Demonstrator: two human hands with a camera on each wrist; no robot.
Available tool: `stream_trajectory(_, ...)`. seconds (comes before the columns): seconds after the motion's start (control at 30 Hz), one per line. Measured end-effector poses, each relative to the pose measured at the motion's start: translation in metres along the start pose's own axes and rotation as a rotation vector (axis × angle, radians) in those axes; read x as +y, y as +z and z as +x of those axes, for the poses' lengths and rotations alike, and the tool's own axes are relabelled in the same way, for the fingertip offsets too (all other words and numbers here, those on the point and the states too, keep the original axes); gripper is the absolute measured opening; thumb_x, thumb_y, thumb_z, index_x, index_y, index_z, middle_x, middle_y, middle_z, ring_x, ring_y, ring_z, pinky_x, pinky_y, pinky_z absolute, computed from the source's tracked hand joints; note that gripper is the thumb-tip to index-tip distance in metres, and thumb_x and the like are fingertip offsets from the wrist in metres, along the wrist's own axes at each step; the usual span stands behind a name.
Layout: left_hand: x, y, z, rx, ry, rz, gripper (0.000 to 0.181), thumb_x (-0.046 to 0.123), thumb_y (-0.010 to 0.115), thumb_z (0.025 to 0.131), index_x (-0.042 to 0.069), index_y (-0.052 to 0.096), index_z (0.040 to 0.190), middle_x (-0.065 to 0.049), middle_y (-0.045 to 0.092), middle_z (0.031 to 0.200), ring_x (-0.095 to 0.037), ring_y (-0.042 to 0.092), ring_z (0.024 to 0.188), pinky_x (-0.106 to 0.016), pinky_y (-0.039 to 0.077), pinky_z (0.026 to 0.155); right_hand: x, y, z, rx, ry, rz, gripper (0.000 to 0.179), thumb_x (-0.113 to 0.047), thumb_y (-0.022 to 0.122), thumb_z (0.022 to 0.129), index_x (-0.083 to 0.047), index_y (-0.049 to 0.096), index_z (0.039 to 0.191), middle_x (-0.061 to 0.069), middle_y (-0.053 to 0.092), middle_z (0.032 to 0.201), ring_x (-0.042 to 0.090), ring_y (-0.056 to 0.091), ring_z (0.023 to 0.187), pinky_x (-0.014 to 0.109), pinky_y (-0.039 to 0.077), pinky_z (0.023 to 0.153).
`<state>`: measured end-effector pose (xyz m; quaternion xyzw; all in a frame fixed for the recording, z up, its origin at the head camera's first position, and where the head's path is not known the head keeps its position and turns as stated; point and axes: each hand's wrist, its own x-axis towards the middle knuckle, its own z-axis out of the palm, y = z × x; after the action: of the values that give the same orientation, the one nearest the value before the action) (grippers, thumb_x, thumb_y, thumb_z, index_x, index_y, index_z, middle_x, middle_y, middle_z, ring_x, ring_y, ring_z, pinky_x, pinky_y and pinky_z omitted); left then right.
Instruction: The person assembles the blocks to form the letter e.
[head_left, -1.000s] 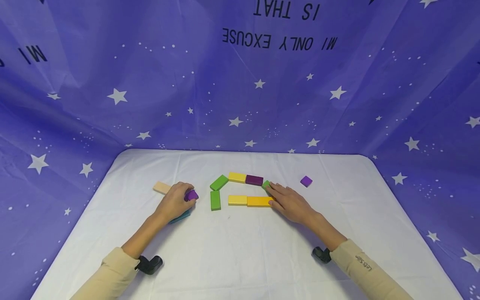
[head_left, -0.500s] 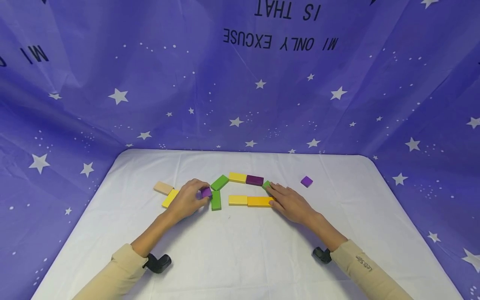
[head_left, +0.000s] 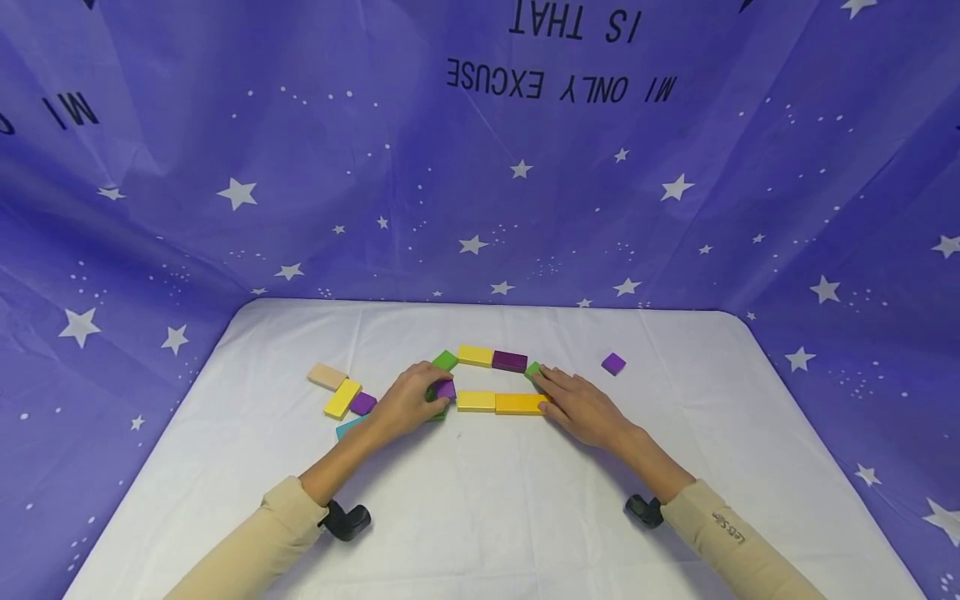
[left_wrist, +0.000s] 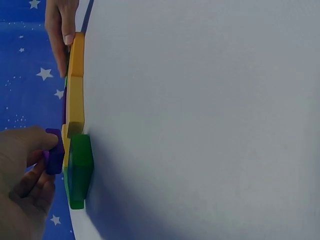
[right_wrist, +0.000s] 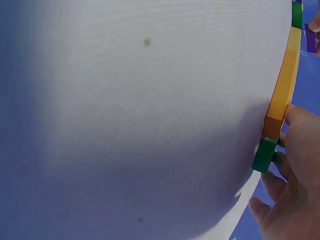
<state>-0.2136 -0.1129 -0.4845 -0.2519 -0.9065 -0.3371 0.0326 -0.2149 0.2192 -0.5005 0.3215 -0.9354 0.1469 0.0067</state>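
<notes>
The left hand (head_left: 408,400) has a small purple block (head_left: 446,389) pinched in its grip, with the thumb on one side and the fingers on the other, so its fingers are only as far apart as the block is wide. The left wrist view shows that block held up off the bench (head_left: 480,508), above a green block (left_wrist: 81,170). The right hand (head_left: 587,407) lies low with its grip spread and its fingers mostly straight. Its fingertips are at a green piece (head_left: 533,370), and its thumb is by the end of a long orange block (head_left: 519,404). The right wrist view shows a green end block (right_wrist: 265,155) next to the orange one, near the fingers; I cannot tell if it is the same green piece. A yellow block (head_left: 476,402) touches the other end of the orange one. Behind them, a slanted green block (head_left: 445,360), a pale yellow block (head_left: 476,356) and a dark purple block (head_left: 509,361) make a back row. To the left lie a tan block (head_left: 327,376), a bright yellow block (head_left: 342,399), a purple piece (head_left: 363,403) and a blue block (head_left: 351,427), partly hidden by the arm. One lone purple block (head_left: 613,364) sits far to the right.
</notes>
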Motion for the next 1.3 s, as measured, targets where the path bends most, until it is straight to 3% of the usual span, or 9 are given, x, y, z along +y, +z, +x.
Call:
stream_trajectory(0.87,0.0011,0.0061,0.0055,-0.040,-0.017,0.044,0.038,0.005,0.075,0.085,-0.002,0.067,0.122,-0.013,0.064,0.115,-0.029,0.057,0.109,-0.043,0.048,0.097,-0.0002,-0.0014,0.0004,-0.018,0.018,-0.006,0.056,-0.030,0.057,0.103,-0.007,0.042,0.152,0.013,0.038,0.156,0.032,0.037,0.141,0.055,0.030,0.113)
stream_trajectory(1.3,-0.0019,0.0111,0.0010,-0.030,0.038,0.088,0.034,0.004,0.076,0.083,-0.002,0.070,0.115,-0.013,0.066,0.108,-0.028,0.052,0.097,-0.040,0.048,0.083,-0.0002,-0.0010,0.0007,-0.016,0.015,-0.005,0.056,-0.030,0.057,0.103,-0.007,0.043,0.151,0.013,0.039,0.156,0.033,0.038,0.141,0.055,0.031,0.112)
